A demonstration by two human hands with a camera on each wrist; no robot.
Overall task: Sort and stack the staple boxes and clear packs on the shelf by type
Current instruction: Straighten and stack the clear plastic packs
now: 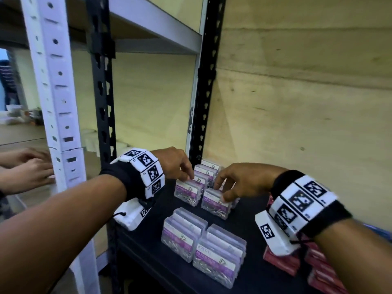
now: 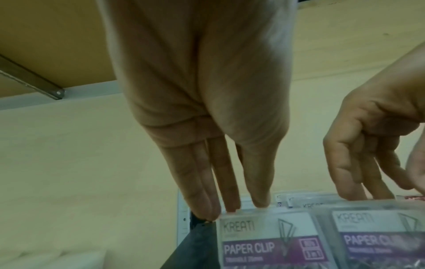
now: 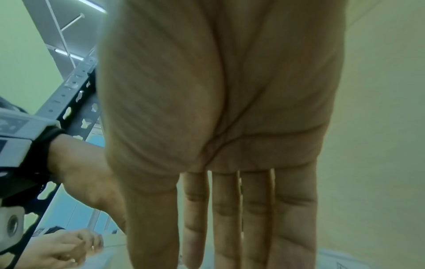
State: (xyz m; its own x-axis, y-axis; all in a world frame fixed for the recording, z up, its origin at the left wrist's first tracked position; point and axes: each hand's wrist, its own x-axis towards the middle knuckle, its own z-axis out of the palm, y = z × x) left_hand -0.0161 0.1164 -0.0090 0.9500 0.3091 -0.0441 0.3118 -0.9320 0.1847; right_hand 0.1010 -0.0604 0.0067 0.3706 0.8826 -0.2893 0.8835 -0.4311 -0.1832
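Clear paper-clip packs stand on edge in four groups on the black shelf [image 1: 252, 279]: back left [image 1: 187, 193], back right [image 1: 216, 206], front left [image 1: 182, 234], front right [image 1: 218, 261]. Red staple boxes [image 1: 284, 262] lie stacked at the right, partly hidden by my right wrist. My left hand [image 1: 191, 177] points down, its straight fingertips [image 2: 231, 207] touching the top edge of a back-left pack [image 2: 264, 243]. My right hand [image 1: 221, 192] rests thumb and fingers on the tops of the back-right packs. In the right wrist view only the right hand [image 3: 226, 245] shows, fingers straight, packs hidden.
A black upright [image 1: 101, 102] and a white upright [image 1: 55, 92] stand at the left. A second black upright [image 1: 203, 92] stands at the back corner, with a plywood wall [image 1: 307, 102] behind. Another person's hands [image 1: 27, 172] work on the neighbouring shelf at far left.
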